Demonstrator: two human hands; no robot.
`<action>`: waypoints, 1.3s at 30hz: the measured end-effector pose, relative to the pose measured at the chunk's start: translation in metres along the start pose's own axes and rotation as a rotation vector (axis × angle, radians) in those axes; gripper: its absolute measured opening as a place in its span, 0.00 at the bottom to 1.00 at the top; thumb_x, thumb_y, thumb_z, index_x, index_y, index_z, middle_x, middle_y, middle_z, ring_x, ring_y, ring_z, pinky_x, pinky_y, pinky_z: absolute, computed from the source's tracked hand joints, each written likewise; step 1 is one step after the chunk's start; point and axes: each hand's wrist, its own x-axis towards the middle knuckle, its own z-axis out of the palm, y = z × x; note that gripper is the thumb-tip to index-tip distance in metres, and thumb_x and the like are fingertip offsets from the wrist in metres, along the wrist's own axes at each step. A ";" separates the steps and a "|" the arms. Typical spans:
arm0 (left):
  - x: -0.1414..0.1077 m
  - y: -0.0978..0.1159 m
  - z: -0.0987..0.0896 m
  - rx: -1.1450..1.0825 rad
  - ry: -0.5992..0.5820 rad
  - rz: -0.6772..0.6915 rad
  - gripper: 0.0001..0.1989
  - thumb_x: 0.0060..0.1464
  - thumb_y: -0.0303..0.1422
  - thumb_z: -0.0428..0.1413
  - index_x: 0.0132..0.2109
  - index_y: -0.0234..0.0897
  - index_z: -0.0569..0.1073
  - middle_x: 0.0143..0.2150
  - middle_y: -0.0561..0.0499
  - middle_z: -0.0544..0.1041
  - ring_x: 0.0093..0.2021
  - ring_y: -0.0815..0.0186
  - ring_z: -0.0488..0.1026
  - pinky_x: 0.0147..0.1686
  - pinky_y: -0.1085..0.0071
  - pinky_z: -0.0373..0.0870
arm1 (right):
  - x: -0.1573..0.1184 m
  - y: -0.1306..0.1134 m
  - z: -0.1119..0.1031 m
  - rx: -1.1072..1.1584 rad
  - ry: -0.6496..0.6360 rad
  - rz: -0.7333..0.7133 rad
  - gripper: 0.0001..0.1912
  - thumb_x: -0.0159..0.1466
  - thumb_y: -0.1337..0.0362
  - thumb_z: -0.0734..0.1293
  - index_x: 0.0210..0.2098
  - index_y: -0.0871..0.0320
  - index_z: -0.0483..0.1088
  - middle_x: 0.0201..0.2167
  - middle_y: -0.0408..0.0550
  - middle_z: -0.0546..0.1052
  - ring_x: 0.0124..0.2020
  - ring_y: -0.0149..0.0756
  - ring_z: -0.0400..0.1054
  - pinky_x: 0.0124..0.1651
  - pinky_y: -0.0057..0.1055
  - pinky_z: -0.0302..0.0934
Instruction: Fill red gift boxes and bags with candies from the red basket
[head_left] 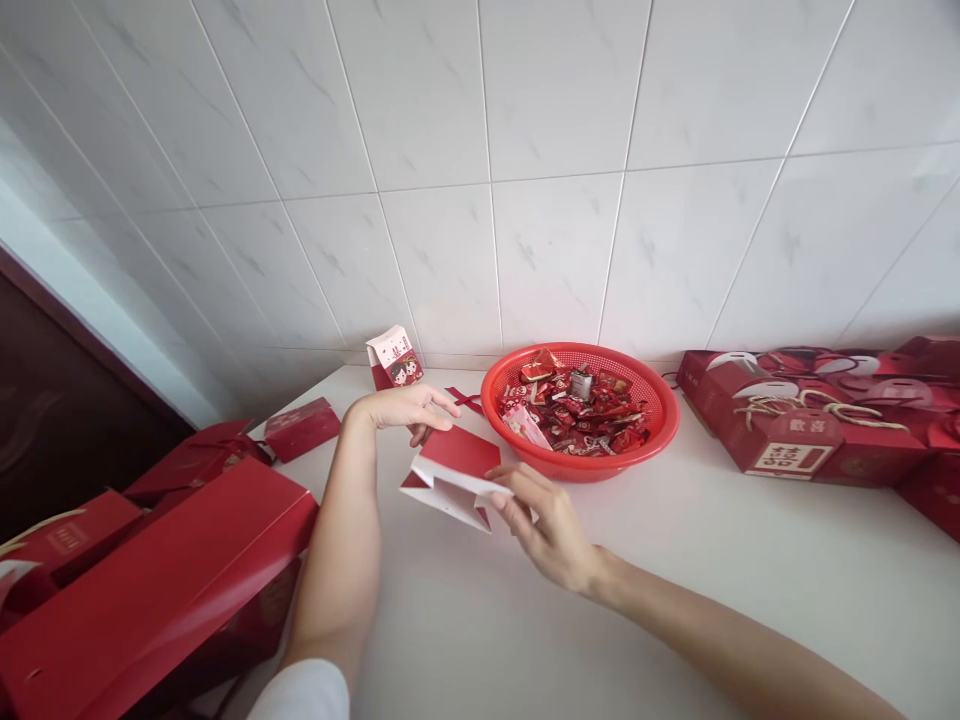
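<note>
My right hand (pixel 544 520) pinches the edge of a small red and white paper box (pixel 461 455), which lies tilted with its open end facing me. Just beyond the box's upper left corner is my left hand (pixel 409 408), its fingers spread and nothing held in them. Behind the box and to its right stands a red plastic basket (pixel 652 440) filled with wrapped sweets (pixel 581 405). A small box with a cartoon couple on it (pixel 396 362) stands upright by the wall.
Large red boxes (pixel 165 580) are piled at the left, with a small flat red box (pixel 302 430) beside them. Several red gift boxes with twine (pixel 810 430) fill the right back. A red ribbon (pixel 463 398) lies left of the basket, and a tiled wall (pixel 555 240) bounds the table (pixel 675 560).
</note>
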 end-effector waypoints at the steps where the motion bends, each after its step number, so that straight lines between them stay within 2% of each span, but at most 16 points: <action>1: -0.002 0.004 0.001 -0.002 -0.003 0.022 0.37 0.43 0.54 0.66 0.56 0.37 0.77 0.36 0.48 0.81 0.29 0.62 0.77 0.32 0.69 0.71 | 0.004 -0.005 -0.008 0.108 0.025 0.107 0.23 0.74 0.48 0.54 0.36 0.56 0.71 0.33 0.50 0.76 0.31 0.36 0.70 0.33 0.32 0.65; 3: -0.007 0.015 0.004 -0.010 0.009 0.087 0.36 0.48 0.57 0.62 0.58 0.40 0.76 0.44 0.46 0.82 0.35 0.60 0.80 0.36 0.68 0.74 | 0.012 -0.013 -0.027 0.265 0.056 0.260 0.26 0.71 0.42 0.57 0.29 0.55 0.66 0.24 0.44 0.70 0.25 0.34 0.66 0.27 0.30 0.62; 5: -0.014 0.027 0.008 -0.004 0.035 0.174 0.34 0.54 0.58 0.58 0.59 0.42 0.75 0.49 0.45 0.82 0.42 0.58 0.80 0.40 0.67 0.76 | 0.019 -0.019 -0.050 0.327 0.047 0.319 0.27 0.68 0.39 0.60 0.27 0.55 0.63 0.22 0.42 0.66 0.23 0.32 0.64 0.25 0.29 0.59; 10: -0.027 0.058 0.027 -0.007 0.110 0.472 0.28 0.59 0.56 0.55 0.53 0.38 0.77 0.47 0.44 0.82 0.48 0.55 0.80 0.48 0.60 0.77 | 0.027 -0.028 -0.110 0.192 -0.146 0.291 0.27 0.68 0.42 0.62 0.25 0.56 0.61 0.21 0.39 0.62 0.22 0.28 0.57 0.25 0.27 0.53; 14: -0.024 0.076 0.046 -0.004 0.088 0.628 0.21 0.62 0.51 0.56 0.48 0.39 0.80 0.49 0.44 0.82 0.51 0.55 0.78 0.52 0.61 0.75 | 0.026 -0.029 -0.145 0.097 -0.295 0.287 0.26 0.70 0.46 0.62 0.24 0.58 0.63 0.22 0.40 0.60 0.25 0.28 0.52 0.26 0.28 0.47; 18: -0.012 0.086 0.060 0.070 0.040 0.661 0.17 0.63 0.46 0.56 0.49 0.41 0.81 0.51 0.45 0.82 0.53 0.56 0.77 0.52 0.63 0.74 | 0.025 -0.025 -0.170 -0.013 -0.445 0.305 0.22 0.70 0.49 0.62 0.28 0.59 0.70 0.24 0.41 0.65 0.26 0.28 0.55 0.27 0.28 0.49; 23: 0.002 0.089 0.074 0.129 -0.097 0.658 0.18 0.63 0.45 0.56 0.52 0.42 0.81 0.54 0.46 0.81 0.54 0.57 0.76 0.53 0.65 0.73 | 0.020 -0.023 -0.186 -0.083 -0.582 0.291 0.19 0.70 0.51 0.63 0.30 0.58 0.74 0.25 0.42 0.71 0.25 0.29 0.60 0.28 0.27 0.53; 27: 0.013 0.085 0.075 0.115 -0.031 0.614 0.19 0.64 0.46 0.55 0.53 0.41 0.80 0.53 0.47 0.82 0.53 0.58 0.77 0.53 0.66 0.72 | 0.017 -0.029 -0.198 -0.071 -0.624 0.329 0.17 0.69 0.51 0.65 0.41 0.57 0.78 0.35 0.47 0.80 0.36 0.35 0.72 0.37 0.29 0.63; 30: 0.035 0.082 0.069 0.123 0.063 0.553 0.20 0.63 0.47 0.55 0.52 0.39 0.79 0.51 0.47 0.82 0.51 0.57 0.78 0.51 0.66 0.73 | 0.017 -0.028 -0.209 -0.088 -0.524 0.316 0.19 0.67 0.48 0.66 0.46 0.56 0.78 0.42 0.49 0.81 0.42 0.39 0.74 0.41 0.31 0.67; 32: 0.059 0.085 0.065 0.186 0.075 0.503 0.20 0.62 0.46 0.55 0.52 0.39 0.79 0.51 0.47 0.82 0.51 0.56 0.78 0.51 0.65 0.73 | 0.019 -0.021 -0.212 -0.064 -0.377 0.299 0.21 0.67 0.47 0.66 0.45 0.57 0.78 0.41 0.50 0.81 0.43 0.40 0.75 0.43 0.33 0.68; 36: 0.112 0.104 0.071 0.356 -0.060 0.437 0.17 0.59 0.39 0.56 0.50 0.38 0.80 0.54 0.46 0.82 0.54 0.56 0.77 0.53 0.67 0.70 | 0.028 0.005 -0.202 0.122 -0.020 0.323 0.22 0.64 0.44 0.68 0.39 0.59 0.76 0.38 0.50 0.80 0.42 0.41 0.75 0.48 0.37 0.70; 39: 0.136 0.125 0.086 0.545 -0.220 0.363 0.22 0.51 0.41 0.63 0.53 0.41 0.80 0.56 0.47 0.80 0.55 0.52 0.76 0.54 0.64 0.70 | 0.033 0.026 -0.191 0.190 0.131 0.367 0.23 0.60 0.42 0.72 0.35 0.59 0.76 0.33 0.49 0.80 0.39 0.41 0.76 0.47 0.38 0.71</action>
